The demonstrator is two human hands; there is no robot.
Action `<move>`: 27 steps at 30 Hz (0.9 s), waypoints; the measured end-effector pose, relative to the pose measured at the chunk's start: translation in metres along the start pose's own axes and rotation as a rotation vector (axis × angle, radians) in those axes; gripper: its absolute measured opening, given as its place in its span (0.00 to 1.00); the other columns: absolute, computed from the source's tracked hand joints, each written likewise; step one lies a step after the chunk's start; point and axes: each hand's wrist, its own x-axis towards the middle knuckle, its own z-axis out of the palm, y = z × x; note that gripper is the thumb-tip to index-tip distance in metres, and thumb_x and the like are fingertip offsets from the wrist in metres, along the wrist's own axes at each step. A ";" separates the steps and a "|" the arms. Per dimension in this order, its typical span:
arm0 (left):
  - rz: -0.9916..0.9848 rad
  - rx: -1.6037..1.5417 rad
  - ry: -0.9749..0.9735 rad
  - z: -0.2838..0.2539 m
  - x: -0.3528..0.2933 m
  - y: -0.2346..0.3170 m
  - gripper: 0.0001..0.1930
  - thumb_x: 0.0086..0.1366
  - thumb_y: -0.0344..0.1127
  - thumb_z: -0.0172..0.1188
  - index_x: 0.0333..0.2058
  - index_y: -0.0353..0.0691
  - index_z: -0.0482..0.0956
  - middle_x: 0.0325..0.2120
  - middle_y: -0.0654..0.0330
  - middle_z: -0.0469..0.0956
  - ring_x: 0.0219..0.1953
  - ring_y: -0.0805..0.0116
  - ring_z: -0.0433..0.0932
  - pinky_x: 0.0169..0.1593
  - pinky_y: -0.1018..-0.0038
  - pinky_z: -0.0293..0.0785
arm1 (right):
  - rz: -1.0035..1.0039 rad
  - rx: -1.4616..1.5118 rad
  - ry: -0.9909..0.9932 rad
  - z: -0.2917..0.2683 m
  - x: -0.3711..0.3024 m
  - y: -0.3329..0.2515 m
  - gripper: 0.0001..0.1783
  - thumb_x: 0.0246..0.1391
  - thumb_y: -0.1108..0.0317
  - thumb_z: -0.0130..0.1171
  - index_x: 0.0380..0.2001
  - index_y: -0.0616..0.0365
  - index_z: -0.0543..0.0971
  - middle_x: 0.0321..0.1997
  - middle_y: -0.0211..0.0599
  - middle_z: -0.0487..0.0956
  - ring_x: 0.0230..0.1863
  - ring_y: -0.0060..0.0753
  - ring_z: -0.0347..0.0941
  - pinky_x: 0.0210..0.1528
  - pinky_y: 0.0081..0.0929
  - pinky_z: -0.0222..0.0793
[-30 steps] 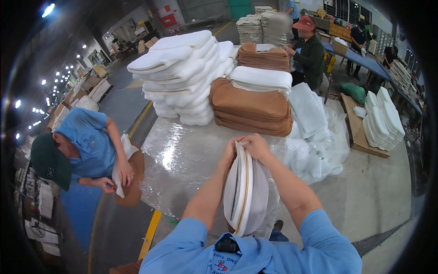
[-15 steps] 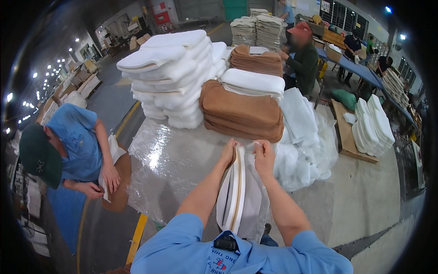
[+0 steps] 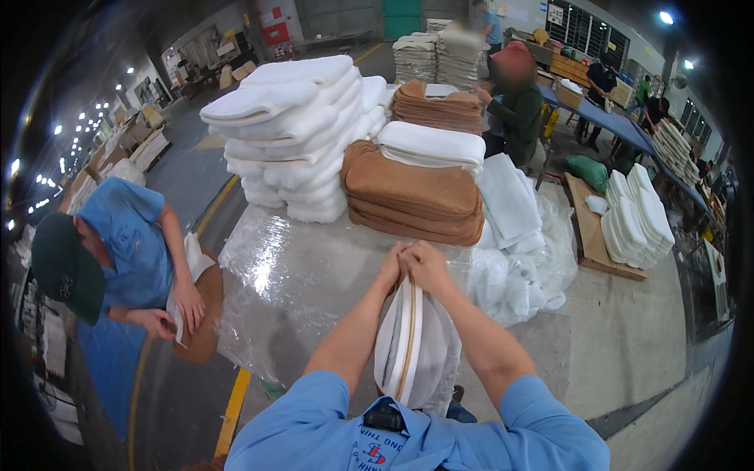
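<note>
In front of me a long oval pad (image 3: 404, 345) stands on edge, with pale grey fabric flaps on both sides and a white and tan-brown layered strip running along its top. My left hand (image 3: 391, 263) is closed on the cover at the pad's far end. Right beside it, my right hand (image 3: 424, 265) is closed on the same far end, the two hands touching. The fingertips are partly hidden, so exactly which fabric edge each one pinches is unclear. Clear plastic sheeting (image 3: 267, 267) covers the table under the pad.
Stacked brown pads (image 3: 416, 192) lie just beyond my hands, and a tall pile of white pads (image 3: 283, 133) rises to their left. White sheets and crumpled plastic (image 3: 518, 275) are at right. A co-worker (image 3: 129, 243) handles a brown pad at left; another (image 3: 514, 110) stands behind the stacks.
My right hand has moved left to meet my left hand at the pad's far end. The gap between the hands has closed, and the flaps there are drawn together.
</note>
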 end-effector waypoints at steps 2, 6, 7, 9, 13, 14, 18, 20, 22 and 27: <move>0.005 -0.074 -0.035 -0.051 -0.010 0.009 0.29 0.79 0.54 0.37 0.48 0.37 0.82 0.41 0.57 0.84 0.42 0.63 0.82 0.52 0.66 0.77 | -0.013 0.259 -0.096 0.015 -0.023 -0.027 0.11 0.65 0.63 0.62 0.34 0.60 0.82 0.31 0.42 0.80 0.33 0.42 0.80 0.37 0.39 0.76; 0.019 0.047 -0.045 -0.046 -0.004 0.006 0.27 0.75 0.51 0.37 0.43 0.38 0.81 0.33 0.58 0.83 0.33 0.66 0.79 0.43 0.67 0.77 | 0.738 0.856 0.034 0.000 -0.072 0.001 0.08 0.72 0.63 0.56 0.42 0.56 0.79 0.29 0.34 0.79 0.25 0.24 0.74 0.22 0.25 0.67; 0.020 0.045 -0.066 -0.041 -0.003 0.002 0.26 0.74 0.51 0.38 0.43 0.38 0.81 0.33 0.58 0.83 0.33 0.66 0.80 0.43 0.67 0.77 | 0.730 0.835 0.110 -0.005 -0.073 0.011 0.08 0.72 0.63 0.56 0.43 0.56 0.79 0.28 0.32 0.79 0.23 0.21 0.73 0.20 0.22 0.64; 0.036 0.062 -0.076 -0.045 -0.004 0.003 0.25 0.73 0.49 0.38 0.43 0.39 0.81 0.33 0.58 0.83 0.34 0.65 0.80 0.44 0.67 0.77 | 0.733 0.795 0.119 -0.010 -0.062 0.016 0.09 0.72 0.62 0.56 0.45 0.56 0.79 0.27 0.31 0.79 0.21 0.20 0.72 0.18 0.21 0.63; -0.003 0.051 -0.047 -0.049 -0.001 0.004 0.25 0.69 0.50 0.43 0.48 0.37 0.80 0.37 0.56 0.84 0.37 0.66 0.81 0.45 0.70 0.79 | 0.706 0.634 -0.012 0.002 -0.024 0.020 0.11 0.69 0.63 0.58 0.45 0.57 0.81 0.25 0.32 0.79 0.24 0.20 0.72 0.22 0.22 0.66; 0.058 0.087 -0.099 -0.035 0.006 0.004 0.26 0.72 0.52 0.43 0.48 0.37 0.81 0.38 0.56 0.84 0.37 0.66 0.82 0.45 0.69 0.79 | 0.672 0.562 0.004 0.000 -0.015 0.030 0.11 0.68 0.63 0.59 0.45 0.58 0.82 0.24 0.32 0.79 0.24 0.20 0.73 0.24 0.21 0.67; 0.061 0.165 -0.040 -0.033 0.003 0.001 0.29 0.78 0.56 0.37 0.48 0.38 0.81 0.38 0.57 0.84 0.39 0.66 0.80 0.49 0.70 0.76 | 0.539 0.220 -0.066 0.015 0.001 0.027 0.10 0.65 0.66 0.63 0.39 0.64 0.83 0.32 0.39 0.85 0.30 0.25 0.80 0.35 0.28 0.76; 0.128 0.339 0.054 -0.041 -0.002 0.003 0.33 0.82 0.57 0.30 0.49 0.40 0.83 0.39 0.60 0.84 0.41 0.65 0.79 0.51 0.70 0.73 | 0.527 0.317 0.007 0.020 0.000 0.011 0.09 0.65 0.66 0.63 0.38 0.63 0.83 0.31 0.37 0.84 0.31 0.24 0.81 0.36 0.28 0.76; 0.250 0.628 0.076 -0.036 -0.003 0.000 0.34 0.83 0.57 0.29 0.50 0.40 0.83 0.40 0.60 0.84 0.42 0.65 0.79 0.52 0.70 0.72 | 0.510 0.612 0.127 0.007 0.004 0.010 0.09 0.66 0.66 0.62 0.37 0.62 0.82 0.30 0.37 0.84 0.31 0.25 0.81 0.36 0.28 0.76; 0.135 0.234 -0.077 -0.046 -0.005 0.006 0.36 0.83 0.57 0.27 0.50 0.40 0.84 0.41 0.61 0.84 0.43 0.67 0.78 0.54 0.71 0.71 | 0.511 0.731 0.163 -0.019 0.028 -0.009 0.08 0.65 0.67 0.62 0.35 0.60 0.80 0.30 0.36 0.83 0.31 0.25 0.81 0.35 0.30 0.76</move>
